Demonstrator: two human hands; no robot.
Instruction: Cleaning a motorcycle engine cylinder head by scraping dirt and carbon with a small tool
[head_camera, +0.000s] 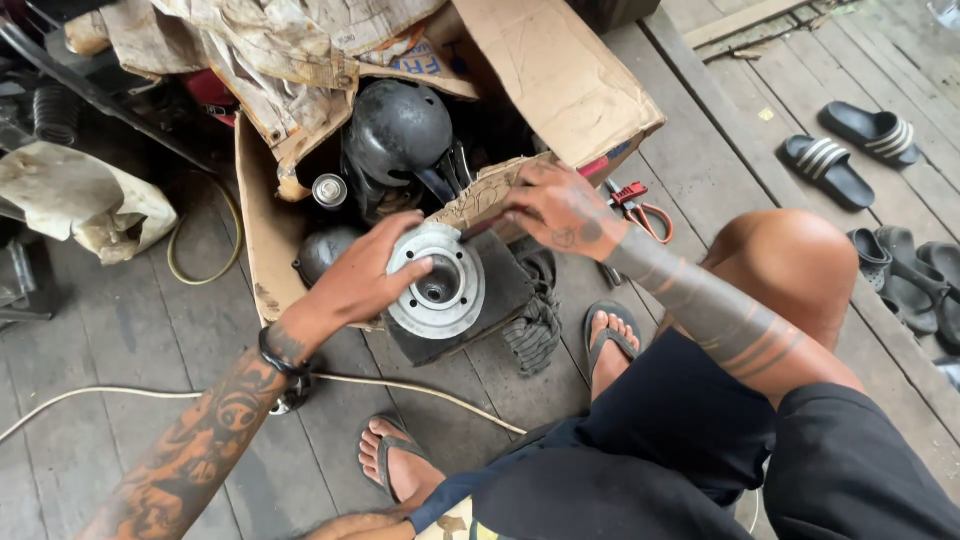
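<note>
A round grey metal engine part (437, 282) with a central bore lies on a dark block (500, 300) on the plank floor. My left hand (365, 277) grips its left rim. My right hand (560, 207) hovers over its upper right edge and holds a thin dark tool (478, 229) whose tip touches the part's top. Both forearms are tattooed.
An open cardboard box (560, 80) behind holds black motor parts (397, 130) and a small canister (329, 190). Red-handled pliers (640, 208) lie to the right, a dark rag (535, 325) beside the block. Several sandals (850, 150) rest at right. A cord (440, 397) crosses the floor.
</note>
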